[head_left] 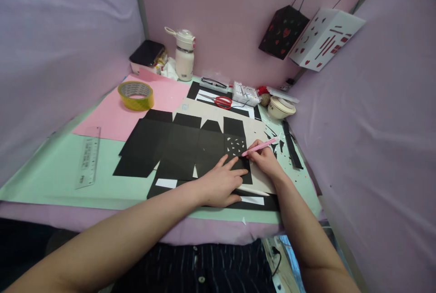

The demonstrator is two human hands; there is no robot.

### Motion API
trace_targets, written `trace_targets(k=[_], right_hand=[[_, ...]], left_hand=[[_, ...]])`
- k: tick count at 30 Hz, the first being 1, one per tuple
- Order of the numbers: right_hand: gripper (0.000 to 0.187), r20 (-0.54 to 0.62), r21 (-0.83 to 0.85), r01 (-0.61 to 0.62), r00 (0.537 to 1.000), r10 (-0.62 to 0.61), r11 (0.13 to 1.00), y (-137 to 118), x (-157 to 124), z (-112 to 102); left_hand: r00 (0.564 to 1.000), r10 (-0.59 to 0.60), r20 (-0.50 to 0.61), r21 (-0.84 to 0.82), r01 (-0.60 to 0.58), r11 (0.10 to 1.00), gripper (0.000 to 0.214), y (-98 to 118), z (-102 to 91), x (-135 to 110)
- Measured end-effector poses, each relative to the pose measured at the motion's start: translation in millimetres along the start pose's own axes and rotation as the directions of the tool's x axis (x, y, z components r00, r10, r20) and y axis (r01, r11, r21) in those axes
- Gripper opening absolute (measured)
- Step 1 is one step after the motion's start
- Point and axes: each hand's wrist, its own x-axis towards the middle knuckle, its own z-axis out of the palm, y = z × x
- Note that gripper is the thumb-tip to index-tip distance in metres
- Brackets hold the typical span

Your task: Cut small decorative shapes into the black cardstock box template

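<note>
The right hand (264, 159) grips a pink tool (260, 146), its tip beside small pale cutouts in the black card (180, 147). The left hand (222, 183) lies on the card, fingers spread. Flat on the table (51, 170), the card has creased panels and flaps along its far edge. Beyond, a clear case (210, 87) holds dark glasses (215, 83); a box (244, 101) holds white markers (243, 91). The bowl's (279, 109) contents are unclear.
</note>
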Motion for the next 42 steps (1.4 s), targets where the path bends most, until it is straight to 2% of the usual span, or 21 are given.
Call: trace_targets(k=[17,42], right_hand=[[0.001,-0.041,-0.011,0.031,0.999,-0.032,0.999,1.4,1.7,3.0],[0.004,-0.076,-0.029,0.005,0.997,-0.007,1.0,1.8,3.1,3.9]], left_hand=[[1.0,0.002,-0.006,0.003,-0.002,1.0,0.032,-0.6,1.8,0.6],[1.0,0.006,-0.012,-0.009,-0.006,1.0,0.032,-0.9,1.9,-0.3]])
